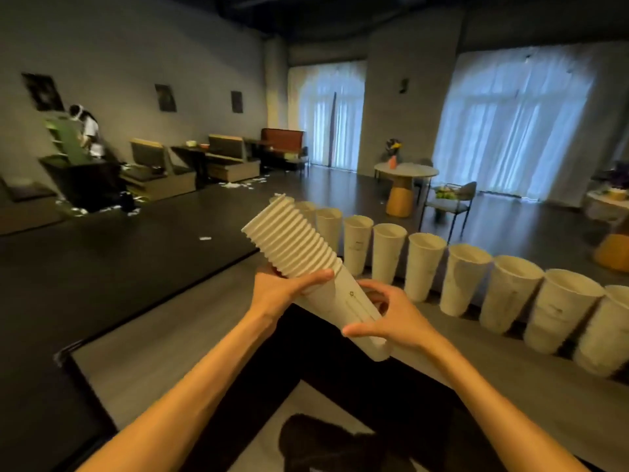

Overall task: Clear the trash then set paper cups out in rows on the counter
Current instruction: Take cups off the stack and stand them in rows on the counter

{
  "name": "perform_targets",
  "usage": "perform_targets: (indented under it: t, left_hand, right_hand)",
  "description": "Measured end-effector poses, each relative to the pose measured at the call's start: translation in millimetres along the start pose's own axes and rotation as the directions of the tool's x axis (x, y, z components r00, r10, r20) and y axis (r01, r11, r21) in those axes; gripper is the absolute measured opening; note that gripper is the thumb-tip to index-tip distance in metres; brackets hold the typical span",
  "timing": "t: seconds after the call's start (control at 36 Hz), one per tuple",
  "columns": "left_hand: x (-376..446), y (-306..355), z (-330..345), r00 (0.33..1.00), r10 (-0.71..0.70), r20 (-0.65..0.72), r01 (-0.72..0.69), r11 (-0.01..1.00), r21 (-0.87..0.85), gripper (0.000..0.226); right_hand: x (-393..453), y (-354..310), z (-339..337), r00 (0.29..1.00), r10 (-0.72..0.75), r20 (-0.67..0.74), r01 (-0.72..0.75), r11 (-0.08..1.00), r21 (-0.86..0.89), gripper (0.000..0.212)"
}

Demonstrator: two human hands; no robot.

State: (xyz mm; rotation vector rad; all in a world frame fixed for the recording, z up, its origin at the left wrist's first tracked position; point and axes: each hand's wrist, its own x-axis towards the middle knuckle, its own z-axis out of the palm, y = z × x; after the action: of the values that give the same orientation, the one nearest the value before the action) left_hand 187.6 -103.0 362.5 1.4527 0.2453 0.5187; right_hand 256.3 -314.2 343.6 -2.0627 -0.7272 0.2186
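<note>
The stack of paper cups (308, 267) sits at the centre of the frame, held tilted in the air above the counter (177, 338), rims toward the upper left and the bottom cup's base toward the lower right. It is probably very light, and the thin paper walls likely dent under a hard squeeze; nested cups tend to cling to one another, so freeing one should call for a gentle twist and pull rather than force. The best hold looks to be the bare wall of the outermost cup, below the band of stacked rims, with the other hand steadying the ribbed stack. The left hand (282, 287) wraps the stack from the left just under the rims, thumb lying across its front. The right hand (388, 315) curls round the lower cup's body from the right, fingers behind and thumb near its base. A row of cups (469, 277) already stands upright along the counter's far edge, running from the centre to the right edge of the frame, behind and well apart from both hands.
</note>
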Motion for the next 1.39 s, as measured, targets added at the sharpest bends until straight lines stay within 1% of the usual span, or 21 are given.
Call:
perform_targets:
  t: [0.11,0.17,0.25,0.33,0.42,0.5,0.56,0.61,0.72,0.78,0.86,0.94,1.0,1.06,1.08,1.14,1.25,1.28,1.33,1.36,1.39]
  left_hand:
    - [51.3,6.0,-53.7,0.995,0.047,-0.091,-0.048,0.999,-0.008,0.062]
    - [82.7,6.5,-82.7,0.993,0.058,-0.099,-0.058,0.998,-0.001,0.064]
    - [127.7,7.4,-120.4,0.987,0.099,-0.127,-0.099,0.995,0.006,0.081]
    - [168.2,10.5,-153.5,0.97,0.165,-0.179,-0.163,0.986,0.026,0.081]
    - [207.9,21.1,-184.8,0.953,0.191,-0.234,-0.201,0.979,-0.021,0.079]
    - [252.3,38.6,-214.5,0.948,0.166,-0.272,-0.222,0.957,-0.188,0.07]
    - [265.9,47.4,-226.9,0.948,0.162,-0.272,-0.237,0.934,-0.268,0.065]
    - [286.4,46.4,-244.7,0.954,0.161,-0.252,-0.235,0.925,-0.299,0.068]
    - [318.5,33.6,-269.9,0.973,0.144,-0.183,-0.193,0.939,-0.284,0.111]
    - [330.3,24.5,-275.3,0.975,0.149,-0.162,-0.189,0.945,-0.266,0.108]
    - [335.1,14.8,-275.0,0.973,0.186,-0.133,-0.213,0.951,-0.226,0.074]
    - [342.1,3.9,-277.3,0.976,0.199,-0.09,-0.211,0.964,-0.163,0.062]
    - [348.0,-2.6,-281.7,0.98,0.194,-0.053,-0.2,0.968,-0.152,0.07]
    - [350.6,-5.3,-283.3,0.981,0.193,-0.011,-0.192,0.97,-0.151,0.094]
    - [351.3,-6.4,-283.5,0.981,0.194,-0.002,-0.192,0.971,-0.146,0.101]
    - [351.5,-7.4,-281.0,0.982,0.188,0.024,-0.182,0.972,-0.146,0.103]
    - [349.6,-7.3,-270.5,0.983,0.156,0.092,-0.144,0.981,-0.133,0.104]
    - [349.4,-7.3,-266.3,0.984,0.139,0.112,-0.124,0.983,-0.133,0.104]
    - [349.9,-9.0,-257.8,0.983,0.1,0.156,-0.078,0.987,-0.139,0.107]
    - [349.7,-9.6,-252.2,0.98,0.074,0.185,-0.048,0.989,-0.142,0.108]
    - [349.7,-11.0,-246.0,0.976,0.044,0.215,-0.011,0.989,-0.15,0.11]
  right_hand:
    - [70.9,-23.7,51.4,0.994,-0.087,-0.059,0.082,0.993,-0.086,0.081]
    - [109.1,-31.6,76.4,0.994,-0.083,-0.072,0.074,0.99,-0.123,0.083]
    - [161.8,-43.0,107.2,0.991,-0.099,-0.089,0.072,0.96,-0.27,0.08]
    - [209.8,-44.8,132.6,0.985,-0.112,-0.13,0.054,0.921,-0.386,0.082]
    - [254.2,-40.1,149.5,0.978,-0.059,-0.202,-0.019,0.932,-0.361,0.08]
    - [306.9,-27.3,161.0,0.96,0.024,-0.28,-0.104,0.955,-0.277,0.077]
    - [327.1,-18.8,160.6,0.942,0.08,-0.327,-0.154,0.966,-0.207,0.082]
    - [352.9,-8.5,164.2,0.92,0.121,-0.373,-0.188,0.971,-0.149,0.087]
    - [393.5,3.0,171.1,0.905,0.152,-0.398,-0.187,0.981,-0.051,0.081]
    - [412.9,7.7,178.5,0.916,0.16,-0.367,-0.176,0.984,-0.011,0.075]
    - [434.1,14.5,193.0,0.922,0.163,-0.352,-0.176,0.984,-0.005,0.087]
    - [452.2,18.2,206.4,0.929,0.159,-0.333,-0.167,0.986,0.004,0.091]
    - [461.9,18.7,211.7,0.931,0.161,-0.326,-0.17,0.985,0.001,0.085]
    - [467.2,18.4,214.9,0.926,0.173,-0.336,-0.186,0.982,-0.009,0.079]
    - [468.6,19.2,215.4,0.92,0.178,-0.349,-0.195,0.981,-0.014,0.079]
    - [468.2,22.1,215.1,0.918,0.186,-0.35,-0.2,0.98,-0.006,0.084]
    - [456.8,29.4,210.0,0.937,0.215,-0.274,-0.226,0.974,-0.007,0.087]
    - [451.3,31.1,206.9,0.932,0.245,-0.268,-0.26,0.965,-0.021,0.082]
    - [440.5,32.5,200.5,0.921,0.293,-0.256,-0.316,0.947,-0.054,0.053]
    - [433.3,29.7,196.0,0.916,0.32,-0.243,-0.339,0.94,-0.04,0.036]
    - [424.1,23.9,191.0,0.912,0.348,-0.217,-0.355,0.935,0.009,0.027]
